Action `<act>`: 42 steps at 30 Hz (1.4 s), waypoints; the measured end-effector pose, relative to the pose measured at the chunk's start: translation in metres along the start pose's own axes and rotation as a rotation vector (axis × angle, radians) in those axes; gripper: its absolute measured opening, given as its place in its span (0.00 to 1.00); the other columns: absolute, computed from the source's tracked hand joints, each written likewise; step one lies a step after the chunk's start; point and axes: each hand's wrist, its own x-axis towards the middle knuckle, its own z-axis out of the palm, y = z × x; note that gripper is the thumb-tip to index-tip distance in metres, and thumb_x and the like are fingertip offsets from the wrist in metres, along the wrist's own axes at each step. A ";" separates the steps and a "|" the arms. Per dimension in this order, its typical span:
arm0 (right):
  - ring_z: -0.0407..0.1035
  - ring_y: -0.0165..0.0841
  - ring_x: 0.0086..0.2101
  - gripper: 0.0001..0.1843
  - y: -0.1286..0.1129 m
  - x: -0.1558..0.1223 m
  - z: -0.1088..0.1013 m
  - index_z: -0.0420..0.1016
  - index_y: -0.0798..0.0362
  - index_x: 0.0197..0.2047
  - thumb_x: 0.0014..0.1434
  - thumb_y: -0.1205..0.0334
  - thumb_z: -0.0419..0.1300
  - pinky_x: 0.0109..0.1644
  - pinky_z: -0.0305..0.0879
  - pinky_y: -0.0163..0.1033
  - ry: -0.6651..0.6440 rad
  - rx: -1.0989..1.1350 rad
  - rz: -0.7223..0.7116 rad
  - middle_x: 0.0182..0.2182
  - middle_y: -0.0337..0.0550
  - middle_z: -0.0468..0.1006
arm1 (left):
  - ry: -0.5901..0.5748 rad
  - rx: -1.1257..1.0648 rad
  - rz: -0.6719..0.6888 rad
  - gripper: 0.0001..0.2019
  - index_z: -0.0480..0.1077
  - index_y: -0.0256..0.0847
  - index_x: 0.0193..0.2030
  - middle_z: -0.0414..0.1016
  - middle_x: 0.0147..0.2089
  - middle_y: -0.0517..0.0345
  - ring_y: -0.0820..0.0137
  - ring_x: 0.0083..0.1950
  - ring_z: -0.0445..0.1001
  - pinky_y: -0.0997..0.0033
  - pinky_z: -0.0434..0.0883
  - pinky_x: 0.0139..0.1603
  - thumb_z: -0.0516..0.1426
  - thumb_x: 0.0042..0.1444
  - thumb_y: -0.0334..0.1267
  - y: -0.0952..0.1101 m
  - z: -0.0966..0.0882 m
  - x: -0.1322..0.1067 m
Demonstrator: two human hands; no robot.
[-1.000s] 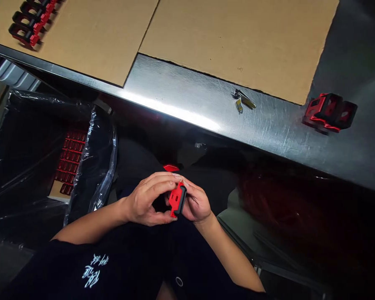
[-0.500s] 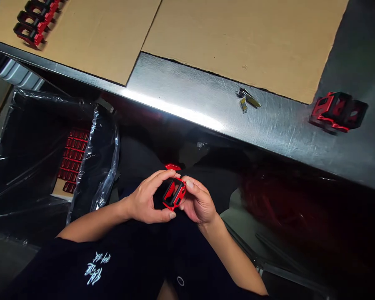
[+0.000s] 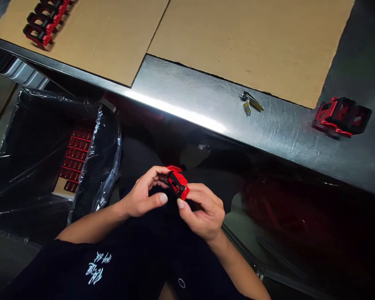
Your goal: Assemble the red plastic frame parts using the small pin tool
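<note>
My right hand pinches a small red-and-black plastic frame between thumb and fingers, in front of my body. The frame is tilted, with an opening through its black part. My left hand is at the frame's left side, its thumb apart from the piece. The left index fingertip is beside the frame's upper edge; I cannot tell whether it touches. A flat red piece shows just behind the frame; whether it is joined to it is unclear.
Several similar frames stand in a row on cardboard over a metal bench. A nail clipper lies near the bench edge; more red-black frames stand right. At left, a plastic-lined bin holds rows of red pieces.
The frame has been turned in my hands and is now seen at a steeper angle. My left thumb has come off it, while the right hand keeps its pinch.
</note>
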 end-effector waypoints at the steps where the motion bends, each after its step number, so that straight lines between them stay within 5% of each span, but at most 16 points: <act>1: 0.81 0.40 0.33 0.11 0.001 -0.001 0.001 0.83 0.45 0.41 0.56 0.69 0.69 0.33 0.81 0.44 -0.017 -0.069 -0.084 0.35 0.45 0.85 | -0.036 -0.007 -0.005 0.35 0.64 0.42 0.66 0.76 0.60 0.42 0.57 0.56 0.80 0.59 0.80 0.53 0.67 0.56 0.54 0.001 0.003 -0.002; 3: 0.83 0.42 0.35 0.13 0.005 -0.003 0.003 0.83 0.43 0.45 0.57 0.68 0.69 0.34 0.83 0.46 -0.053 -0.143 -0.198 0.37 0.46 0.86 | -0.048 0.056 -0.011 0.44 0.58 0.44 0.72 0.74 0.63 0.40 0.54 0.60 0.78 0.55 0.78 0.58 0.70 0.53 0.52 0.000 0.007 -0.005; 8: 0.83 0.48 0.41 0.16 0.016 -0.008 0.003 0.82 0.44 0.48 0.56 0.67 0.71 0.40 0.85 0.51 -0.096 -0.172 -0.304 0.40 0.48 0.86 | -0.005 0.233 0.068 0.42 0.58 0.48 0.72 0.70 0.67 0.42 0.54 0.62 0.76 0.51 0.77 0.62 0.69 0.53 0.43 -0.003 0.010 -0.005; 18: 0.82 0.44 0.43 0.19 0.011 0.001 -0.005 0.82 0.45 0.44 0.56 0.75 0.60 0.43 0.83 0.50 -0.179 -0.096 -0.173 0.42 0.46 0.85 | 0.071 0.563 0.322 0.42 0.59 0.42 0.72 0.70 0.61 0.42 0.53 0.60 0.74 0.47 0.78 0.61 0.66 0.49 0.38 0.007 0.003 0.007; 20: 0.82 0.42 0.42 0.19 0.015 0.017 -0.023 0.82 0.45 0.44 0.57 0.76 0.58 0.44 0.80 0.50 -0.092 -0.169 -0.151 0.42 0.44 0.85 | 0.074 0.592 0.345 0.41 0.59 0.41 0.71 0.70 0.60 0.42 0.55 0.59 0.75 0.49 0.79 0.59 0.66 0.49 0.37 0.010 0.001 0.009; 24: 0.78 0.46 0.43 0.13 0.035 0.076 -0.073 0.82 0.46 0.49 0.61 0.67 0.64 0.53 0.73 0.58 0.318 -0.666 -0.188 0.41 0.45 0.84 | 0.056 0.584 0.373 0.41 0.60 0.42 0.70 0.72 0.59 0.42 0.55 0.57 0.76 0.51 0.80 0.56 0.66 0.49 0.37 0.013 0.001 0.009; 26: 0.74 0.51 0.50 0.25 0.045 0.107 -0.094 0.78 0.48 0.60 0.59 0.58 0.70 0.61 0.67 0.62 0.274 -0.886 -0.055 0.53 0.54 0.80 | 0.047 0.571 0.386 0.41 0.60 0.43 0.71 0.72 0.60 0.43 0.55 0.58 0.76 0.51 0.80 0.57 0.66 0.50 0.38 0.014 0.003 0.009; 29: 0.69 0.58 0.55 0.36 0.053 0.140 -0.105 0.78 0.52 0.62 0.54 0.45 0.74 0.60 0.65 0.66 0.257 -1.023 0.159 0.53 0.59 0.76 | 0.040 0.552 0.387 0.41 0.60 0.45 0.72 0.73 0.61 0.43 0.54 0.59 0.76 0.50 0.80 0.58 0.66 0.51 0.39 0.014 0.005 0.008; 37: 0.71 0.46 0.47 0.26 0.053 0.156 -0.094 0.85 0.51 0.52 0.52 0.50 0.76 0.56 0.67 0.56 0.321 -1.046 0.290 0.42 0.49 0.77 | 0.051 0.469 0.354 0.41 0.60 0.48 0.73 0.74 0.62 0.44 0.55 0.59 0.77 0.54 0.81 0.53 0.67 0.51 0.43 0.010 0.004 0.006; 42: 0.71 0.49 0.46 0.14 0.056 0.159 -0.104 0.85 0.49 0.46 0.59 0.52 0.69 0.56 0.65 0.58 0.334 -0.963 0.256 0.41 0.49 0.80 | 0.029 0.472 0.387 0.42 0.59 0.49 0.73 0.74 0.62 0.45 0.55 0.59 0.76 0.53 0.81 0.55 0.67 0.52 0.42 0.010 0.005 0.009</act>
